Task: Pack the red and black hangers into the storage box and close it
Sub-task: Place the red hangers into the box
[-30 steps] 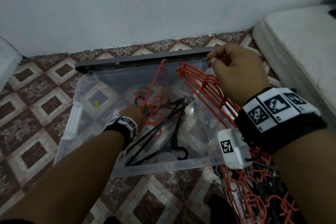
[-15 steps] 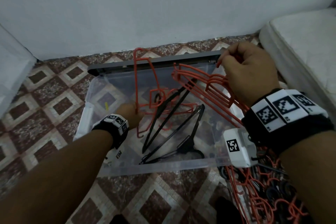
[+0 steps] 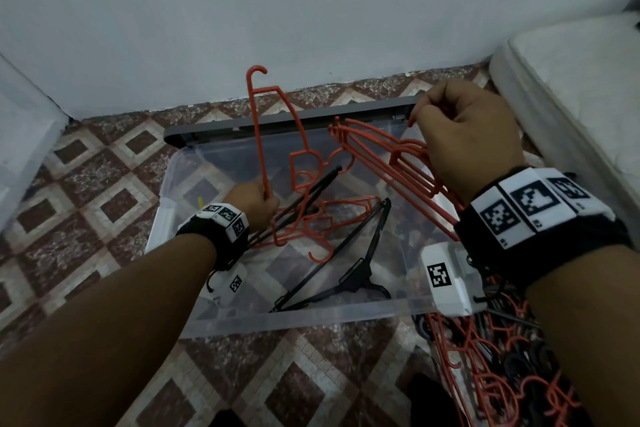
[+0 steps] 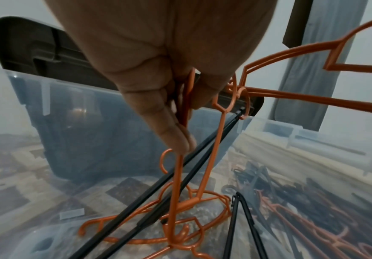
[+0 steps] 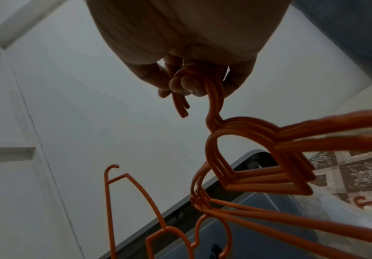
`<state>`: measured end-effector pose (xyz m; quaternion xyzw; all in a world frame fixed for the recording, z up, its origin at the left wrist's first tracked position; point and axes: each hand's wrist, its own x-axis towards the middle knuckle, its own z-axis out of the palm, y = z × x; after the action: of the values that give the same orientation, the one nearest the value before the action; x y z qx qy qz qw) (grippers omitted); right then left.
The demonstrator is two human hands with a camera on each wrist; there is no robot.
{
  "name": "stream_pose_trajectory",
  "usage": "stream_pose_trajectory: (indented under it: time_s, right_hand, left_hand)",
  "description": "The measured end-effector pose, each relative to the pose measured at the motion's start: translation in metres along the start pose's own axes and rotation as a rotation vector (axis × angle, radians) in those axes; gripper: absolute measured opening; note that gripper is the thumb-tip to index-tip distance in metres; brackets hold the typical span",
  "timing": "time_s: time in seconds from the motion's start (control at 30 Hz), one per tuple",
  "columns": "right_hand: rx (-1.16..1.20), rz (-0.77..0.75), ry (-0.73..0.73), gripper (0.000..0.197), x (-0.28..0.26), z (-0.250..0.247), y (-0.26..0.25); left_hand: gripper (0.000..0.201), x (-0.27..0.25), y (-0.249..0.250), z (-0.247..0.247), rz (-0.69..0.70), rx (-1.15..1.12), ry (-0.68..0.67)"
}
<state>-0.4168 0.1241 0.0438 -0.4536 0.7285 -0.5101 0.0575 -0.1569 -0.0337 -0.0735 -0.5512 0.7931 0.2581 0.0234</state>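
A clear storage box (image 3: 291,317) stands open on the tiled floor, its grey lid (image 3: 284,121) upright at the back. My left hand (image 3: 254,203) is inside it and grips the bars of a red hanger (image 3: 273,128) tipped up on end, along with a black hanger (image 3: 311,191). In the left wrist view the left hand (image 4: 180,112) pinches those bars (image 4: 176,175). Another black hanger (image 3: 349,274) lies on the box bottom. My right hand (image 3: 464,135) holds a stack of red hangers (image 3: 391,163) by their hooks (image 5: 193,84) above the box's right side.
A heap of red and black hangers (image 3: 491,367) lies on the floor at the right of the box, under my right forearm. A white mattress (image 3: 581,104) borders the right side. The wall (image 3: 311,10) runs close behind the box.
My left hand has lifted the red hanger and a black one from lying flat to standing up in the box. The right hand with its stack has barely moved.
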Motion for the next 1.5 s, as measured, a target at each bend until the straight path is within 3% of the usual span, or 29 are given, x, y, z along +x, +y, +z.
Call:
stream_pose_trajectory:
  time_s: [0.07, 0.13, 0.2, 0.27, 0.57, 0.77, 0.93, 1.1, 1.2, 1.3, 1.37, 1.5]
  right_hand:
    - [0.052, 0.012, 0.067, 0.021, 0.001, -0.003, -0.003]
    - [0.123, 0.014, 0.149, 0.022, 0.004, -0.008, -0.009]
    - [0.196, -0.003, 0.171, 0.021, 0.007, -0.011, -0.016]
    - [0.216, -0.008, 0.163, 0.022, 0.008, -0.012, -0.020]
    - [0.287, 0.111, -0.085, 0.019, 0.003, -0.002, -0.013]
    - [0.365, 0.224, -0.298, 0.026, -0.001, 0.006, -0.013]
    - [0.491, 0.171, -0.344, 0.024, -0.004, 0.006, -0.019]
    - [0.342, 0.049, -0.393, 0.021, -0.005, 0.011, -0.018]
    - [0.274, 0.015, -0.390, 0.018, -0.008, 0.012, -0.020]
    - [0.222, -0.020, -0.423, 0.003, -0.012, 0.016, -0.024]
    - [0.160, -0.056, -0.454, 0.009, -0.016, 0.019, -0.027]
    - [0.009, -0.093, -0.510, 0.012, -0.024, 0.022, -0.036]
  left_hand:
    - [0.018, 0.001, 0.000, 0.001, 0.017, -0.069, -0.022]
    - [0.018, 0.000, 0.001, 0.000, 0.016, -0.312, -0.101]
    - [0.016, -0.001, -0.001, -0.004, 0.000, -0.528, -0.167]
    - [0.014, -0.005, -0.003, -0.012, 0.007, -0.595, -0.204]
    - [0.021, -0.031, -0.010, -0.051, 0.051, -0.425, -0.187]
    - [0.013, -0.066, 0.011, -0.072, 0.198, -0.588, -0.200]
    - [0.014, -0.084, 0.030, -0.052, 0.193, -0.784, -0.254]
    - [0.017, -0.087, 0.038, -0.044, 0.143, -0.867, -0.287]
    - [0.015, -0.090, 0.042, -0.044, 0.045, -0.736, -0.365]
    - [0.025, -0.099, 0.042, -0.051, 0.099, -0.268, -0.472]
    - [0.027, -0.105, 0.045, -0.061, 0.256, -0.044, -0.415]
    - [0.018, -0.111, 0.068, -0.076, 0.511, -0.159, 0.132]
